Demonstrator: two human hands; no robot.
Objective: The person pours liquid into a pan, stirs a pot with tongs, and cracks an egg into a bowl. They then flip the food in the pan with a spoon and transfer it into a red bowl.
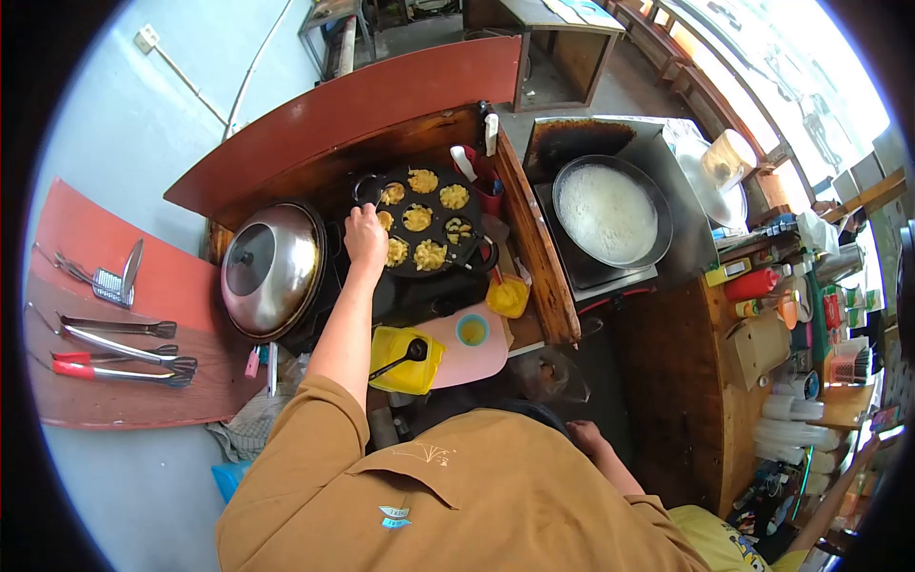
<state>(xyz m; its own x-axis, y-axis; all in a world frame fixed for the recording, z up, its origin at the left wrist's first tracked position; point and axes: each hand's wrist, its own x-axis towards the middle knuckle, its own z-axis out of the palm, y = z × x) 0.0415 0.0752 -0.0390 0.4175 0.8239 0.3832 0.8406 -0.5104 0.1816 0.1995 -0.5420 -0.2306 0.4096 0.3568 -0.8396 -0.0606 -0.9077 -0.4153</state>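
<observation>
My left hand (365,236) is over the left side of a black round pan (437,202). Its fingers are pinched round something thin that I cannot make out, near a yellow filling (393,194) in one hollow. Several other hollows hold lumpy yellow portions, such as the one at the pan's top (422,181). Low beside my body, my right hand (586,437) is curled at the edge of a dark object; what it grips is partly hidden.
Left of the pan sits a domed steel lid (274,270). Nearer me are a yellow container (408,360) with a black ladle and a blue cup (472,330). A wide pan of white frothy liquid (607,211) stands beyond a wooden divider (538,238). Tongs (129,348) hang at left.
</observation>
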